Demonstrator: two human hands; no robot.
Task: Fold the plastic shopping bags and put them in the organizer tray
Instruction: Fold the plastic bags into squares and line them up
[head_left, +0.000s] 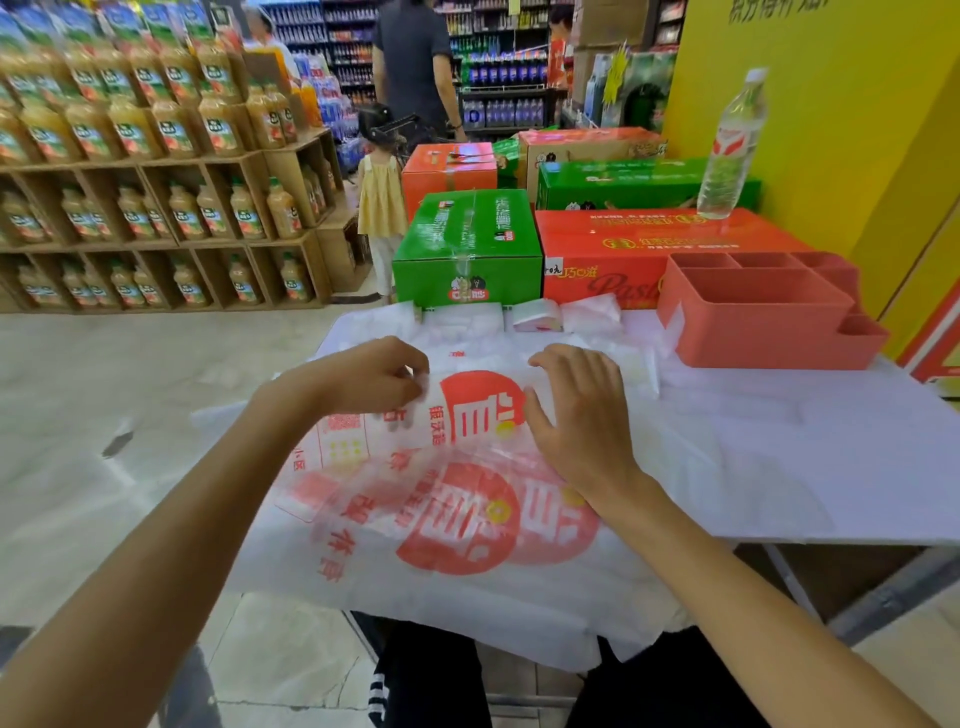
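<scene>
A white plastic shopping bag (467, 415) with red print lies on top of a stack of similar bags (441, 561) that hangs over the near table edge. My left hand (374, 374) pinches the top bag's left edge with curled fingers. My right hand (576, 410) lies flat on the bag's right side, fingers spread. A coral organizer tray (753, 322) with several compartments stands at the far right of the table; its compartments show no bags. Small folded white bags (535, 317) sit along the table's far edge.
The white table (805, 457) extends to the right. Green and red cartons (467, 244) are stacked behind it, one bearing a water bottle (727, 150). Juice shelves fill the left. A child and adults stand in the aisle beyond. A yellow wall rises at right.
</scene>
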